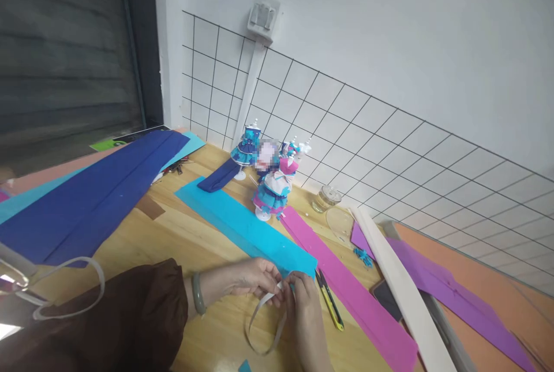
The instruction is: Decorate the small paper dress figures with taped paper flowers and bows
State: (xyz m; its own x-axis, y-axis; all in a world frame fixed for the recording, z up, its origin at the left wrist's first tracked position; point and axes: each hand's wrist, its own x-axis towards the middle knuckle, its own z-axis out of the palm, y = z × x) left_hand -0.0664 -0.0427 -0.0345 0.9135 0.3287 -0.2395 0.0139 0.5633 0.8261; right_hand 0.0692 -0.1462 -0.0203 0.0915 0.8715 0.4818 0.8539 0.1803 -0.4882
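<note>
Fingers closed, my left hand (259,280) pinches a pale narrow ribbon (255,317) near the table's front. My right hand (300,297) meets it at the same spot, its fingers also closed on the ribbon. The ribbon hangs in a loop below both hands. Just beyond the fingers lies a bright blue strip (246,225), its near end partly hidden by my hands. To the right of my right hand rests a yellow and black cutter (331,301), beside a long pink strip (359,300).
Small dress forms in blue (246,150) and pink-blue (274,190) dresses stand at the back. A glass cup (326,198) sits near the wall grid (363,130). Dark blue sheets (104,193) cover the left; a cream strip (402,285) and purple sheets (454,297) lie right.
</note>
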